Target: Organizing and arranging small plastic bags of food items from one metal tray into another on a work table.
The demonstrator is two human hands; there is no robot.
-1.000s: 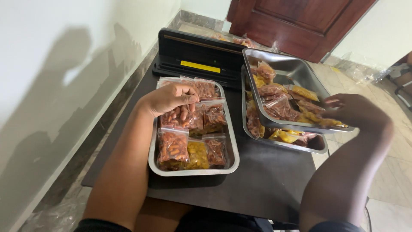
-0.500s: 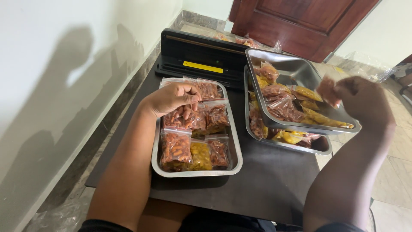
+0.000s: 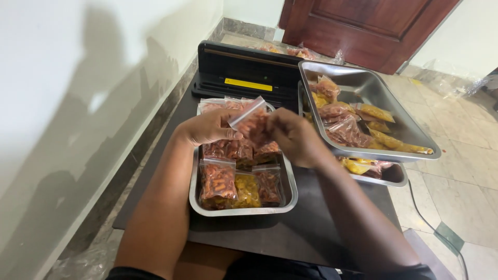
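Note:
My left hand (image 3: 207, 128) and my right hand (image 3: 290, 136) meet above a steel tray (image 3: 244, 209) and together hold a small clear zip bag of reddish food (image 3: 250, 120), tilted, its top edge between the fingers. The tray below holds several sealed bags of reddish and yellow food (image 3: 233, 182). Both forearms reach in from the bottom of the view.
A second steel tray (image 3: 373, 88) with several bags rests tilted on a third tray (image 3: 389, 176) at the right. A black vacuum sealer (image 3: 244, 75) stands behind, on a dark table (image 3: 301, 228). A white wall runs along the left, a wooden door (image 3: 363, 26) is beyond.
My right hand came from the right-hand tray over to the left tray with a bag. My left hand lifted off the bags and took hold of it too.

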